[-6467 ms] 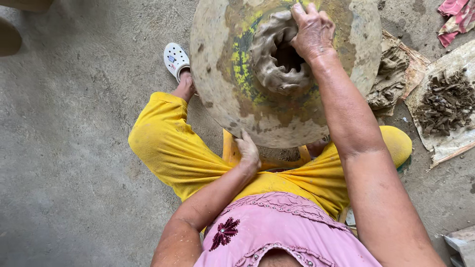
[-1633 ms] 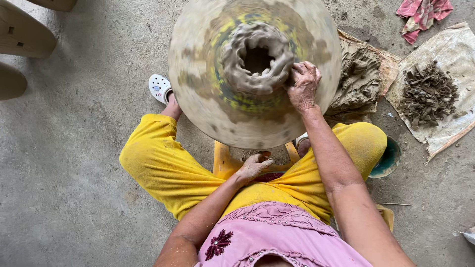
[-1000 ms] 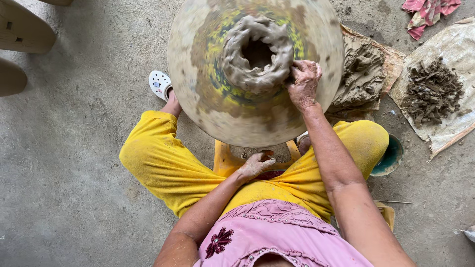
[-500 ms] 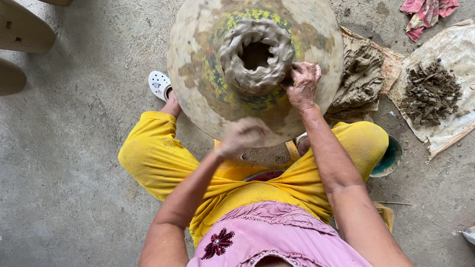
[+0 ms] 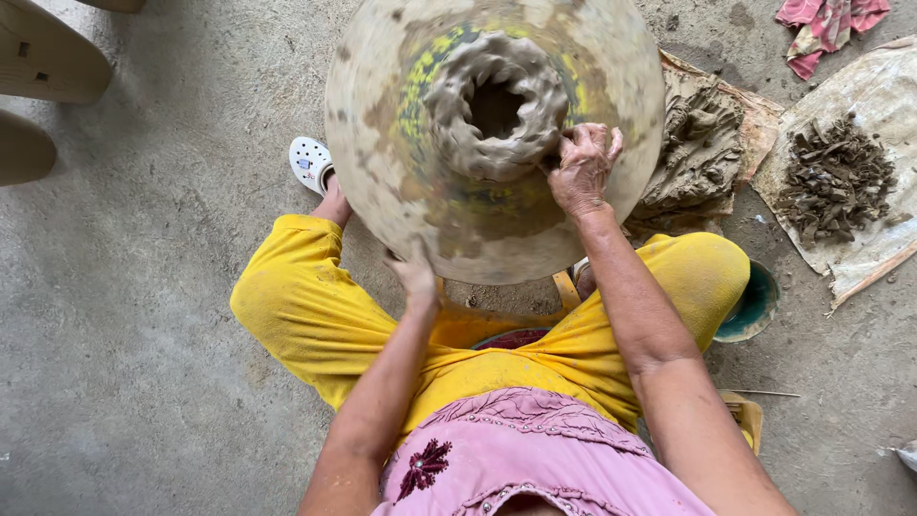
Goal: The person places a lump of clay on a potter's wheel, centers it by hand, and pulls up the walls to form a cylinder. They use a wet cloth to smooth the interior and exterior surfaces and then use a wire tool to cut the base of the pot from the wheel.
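Clay pot, hollow and empty, sits on the blurred wheel. Right hand pinches its wall in a closed grip; left hand lies open-fingered against the wheel's rim. Concrete floor carries a clay heap and scraps.

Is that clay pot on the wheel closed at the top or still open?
Open. The clay pot shows a dark hollow in its middle, ringed by a wavy rim; the right hand presses its outer wall.

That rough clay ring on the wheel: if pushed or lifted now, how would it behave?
The clay ring looks wet and lumpy, so it probably dents under a push rather than sliding. The right hand presses its wall; the left hand touches the wheel. Lifted, it would likely sag or tear.
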